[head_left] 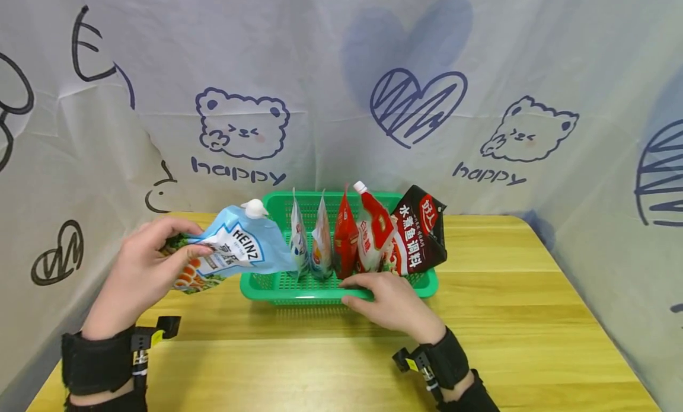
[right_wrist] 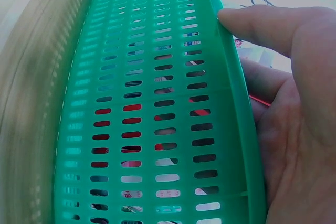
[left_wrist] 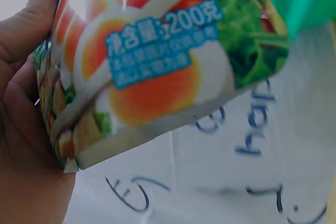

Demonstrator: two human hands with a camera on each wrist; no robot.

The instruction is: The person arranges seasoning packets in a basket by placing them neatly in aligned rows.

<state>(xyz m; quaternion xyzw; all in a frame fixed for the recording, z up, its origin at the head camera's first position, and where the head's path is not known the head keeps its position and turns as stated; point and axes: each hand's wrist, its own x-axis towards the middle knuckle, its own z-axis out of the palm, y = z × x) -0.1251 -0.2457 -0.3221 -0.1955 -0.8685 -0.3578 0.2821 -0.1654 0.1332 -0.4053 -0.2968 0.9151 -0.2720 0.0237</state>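
My left hand [head_left: 152,264] pinches a light blue Heinz salad dressing pouch [head_left: 235,246] with a white cap. The pouch is tilted, cap end up and right, and overlaps the left end of the green basket [head_left: 304,294] in the head view. Close up in the left wrist view, its printed bottom part [left_wrist: 157,51] shows egg and lettuce pictures. At the basket's near rim, my right hand [head_left: 392,299] holds on, thumb [right_wrist: 262,24] outside and fingers inside. Inside the basket stand several pouches, among them a red pouch [head_left: 345,240] close to the right fingertips.
To the right in the basket lean a red-and-white pouch with a white cap [head_left: 373,228] and a black seasoning packet [head_left: 421,231]. Two slim packets, one of them pale [head_left: 322,246], stand left. A wooden table [head_left: 507,293] carries the basket, before a cloth backdrop [head_left: 331,74].
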